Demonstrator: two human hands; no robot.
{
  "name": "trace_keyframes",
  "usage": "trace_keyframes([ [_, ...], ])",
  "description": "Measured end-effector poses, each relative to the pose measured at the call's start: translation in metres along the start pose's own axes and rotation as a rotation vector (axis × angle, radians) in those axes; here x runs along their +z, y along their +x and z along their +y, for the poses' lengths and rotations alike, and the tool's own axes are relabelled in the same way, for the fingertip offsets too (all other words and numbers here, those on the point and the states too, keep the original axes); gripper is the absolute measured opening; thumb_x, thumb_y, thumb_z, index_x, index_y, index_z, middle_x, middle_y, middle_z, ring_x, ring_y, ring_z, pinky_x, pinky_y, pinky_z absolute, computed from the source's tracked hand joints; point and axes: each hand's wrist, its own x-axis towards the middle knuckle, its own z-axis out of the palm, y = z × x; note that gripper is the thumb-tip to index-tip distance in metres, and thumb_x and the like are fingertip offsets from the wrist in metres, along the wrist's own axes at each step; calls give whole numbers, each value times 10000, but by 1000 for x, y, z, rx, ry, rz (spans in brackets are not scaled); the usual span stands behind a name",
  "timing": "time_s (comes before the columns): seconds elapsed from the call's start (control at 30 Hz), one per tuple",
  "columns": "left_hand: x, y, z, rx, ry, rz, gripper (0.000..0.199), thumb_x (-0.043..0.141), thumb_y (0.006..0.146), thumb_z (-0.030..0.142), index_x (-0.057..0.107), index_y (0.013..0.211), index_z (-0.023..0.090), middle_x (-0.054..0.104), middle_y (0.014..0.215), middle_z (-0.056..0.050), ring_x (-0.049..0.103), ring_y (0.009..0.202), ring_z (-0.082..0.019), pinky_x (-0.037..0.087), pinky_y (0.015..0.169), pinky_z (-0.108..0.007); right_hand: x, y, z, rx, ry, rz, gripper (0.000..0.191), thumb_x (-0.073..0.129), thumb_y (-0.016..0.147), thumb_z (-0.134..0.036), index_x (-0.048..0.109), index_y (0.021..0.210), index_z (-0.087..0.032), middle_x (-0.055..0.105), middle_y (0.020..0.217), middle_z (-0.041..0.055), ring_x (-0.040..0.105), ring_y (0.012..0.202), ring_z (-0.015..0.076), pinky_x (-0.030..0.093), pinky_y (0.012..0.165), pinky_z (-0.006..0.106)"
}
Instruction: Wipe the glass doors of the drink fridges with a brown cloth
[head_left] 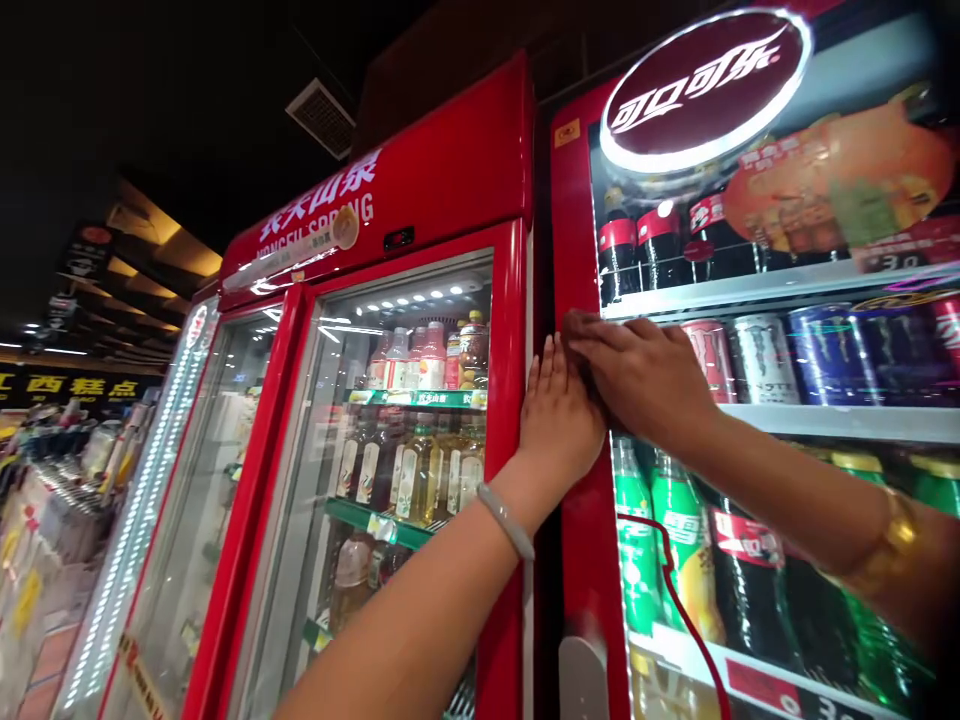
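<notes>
My left hand [559,415], with a pale bangle [506,520] on its wrist, reaches up to the gap between two red drink coolers. Its fingers are extended and rest near the edge of the left cooler [510,370]. Beside it my right hand [637,375], with a gold-coloured band [898,520] on the forearm, bends its fingers at the frame of the right cooler [583,520]. The two hands touch or overlap. What the right fingers hold, if anything, is hidden.
Bottles [420,465] stand on shelves behind the left cooler's glass. In the right cooler are cans [832,350] and green bottles [679,530], under a lit oval sign [705,90]. A red cord [686,600] hangs in front. Store shelves [60,520] stand at far left.
</notes>
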Motion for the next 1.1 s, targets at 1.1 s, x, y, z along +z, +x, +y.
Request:
trace_keyframes([
  [1.1,-44,112,-18,122,-5,-127,703,363,986,218,237,1592,-115,231,1707,-295,152,1622,-389,54,1330,-551,-13,95,22,285,-2,-144,433,393,1048,-325,703,1343,-260,606,1512,26,512,1317,363,408,1071,561],
])
